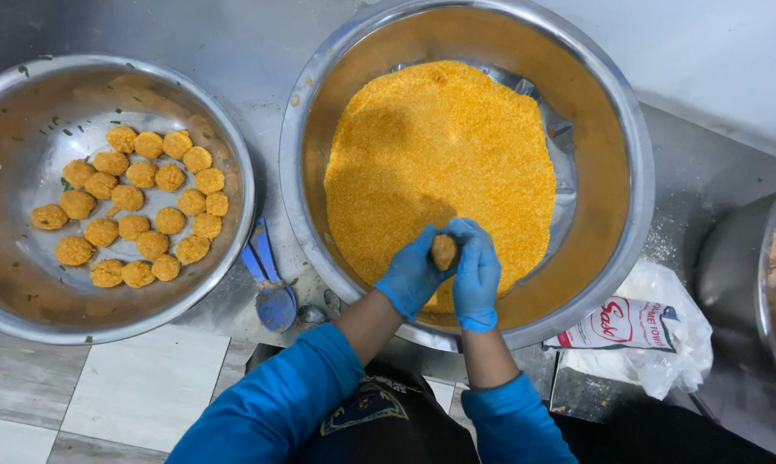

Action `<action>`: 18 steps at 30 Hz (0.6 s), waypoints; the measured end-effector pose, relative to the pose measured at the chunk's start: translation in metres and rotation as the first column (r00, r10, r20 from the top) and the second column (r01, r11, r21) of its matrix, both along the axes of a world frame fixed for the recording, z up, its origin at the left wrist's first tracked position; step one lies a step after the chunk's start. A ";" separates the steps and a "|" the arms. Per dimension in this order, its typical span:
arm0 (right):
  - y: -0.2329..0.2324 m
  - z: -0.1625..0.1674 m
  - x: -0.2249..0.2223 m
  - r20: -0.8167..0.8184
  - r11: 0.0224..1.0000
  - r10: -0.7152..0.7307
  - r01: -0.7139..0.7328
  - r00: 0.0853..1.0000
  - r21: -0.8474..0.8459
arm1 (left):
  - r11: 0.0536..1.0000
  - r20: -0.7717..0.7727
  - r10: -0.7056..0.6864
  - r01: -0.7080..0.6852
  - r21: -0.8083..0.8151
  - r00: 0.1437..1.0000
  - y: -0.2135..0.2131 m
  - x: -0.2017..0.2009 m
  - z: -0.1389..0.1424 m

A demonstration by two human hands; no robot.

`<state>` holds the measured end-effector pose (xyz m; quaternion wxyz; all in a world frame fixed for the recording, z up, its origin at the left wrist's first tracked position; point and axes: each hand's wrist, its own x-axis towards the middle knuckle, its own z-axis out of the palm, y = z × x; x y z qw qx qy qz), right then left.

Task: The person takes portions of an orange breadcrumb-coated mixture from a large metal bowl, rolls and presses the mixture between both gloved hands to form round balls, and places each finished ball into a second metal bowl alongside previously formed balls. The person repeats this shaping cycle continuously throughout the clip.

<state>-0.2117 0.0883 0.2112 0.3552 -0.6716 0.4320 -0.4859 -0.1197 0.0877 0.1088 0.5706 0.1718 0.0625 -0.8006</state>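
My left hand (412,275) and my right hand (477,273), both in blue gloves, are cupped together around a small crumb-coated ball (444,251). They hover over the near part of a large steel bowl (615,129) filled with orange breadcrumbs (439,163). To the left stands a second steel bowl (10,301) holding several coated orange balls (139,210) laid close together.
Two blue spoons (267,283) lie between the bowls on the steel counter. A white plastic packet (637,331) sits at the right beside the crumb bowl. Another bowl's rim (761,283) with pinkish mixture shows at the far right. Tiled floor lies below left.
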 end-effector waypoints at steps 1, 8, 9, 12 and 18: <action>0.004 0.003 0.002 0.057 0.999 -0.011 0.009 0.998 0.033 | 0.998 0.041 -0.020 0.018 0.055 0.999 0.000 0.000 -0.002; 0.009 0.023 0.008 -0.068 0.980 0.079 -0.090 0.995 -0.176 | 0.994 0.058 0.034 -0.040 0.106 0.998 0.003 -0.002 -0.001; 0.008 0.025 0.009 -0.152 0.971 0.092 -0.123 0.984 -0.207 | 0.998 0.037 0.063 -0.064 0.018 0.997 0.005 -0.003 0.003; 0.004 0.025 0.009 -0.332 0.954 0.062 -0.154 0.941 -0.259 | 0.992 0.004 0.072 -0.071 -0.100 0.997 0.012 0.000 0.017; 0.001 0.013 0.004 -0.078 0.983 -0.068 0.081 0.995 0.166 | 0.995 -0.073 -0.081 0.077 -0.058 0.994 0.021 0.006 0.021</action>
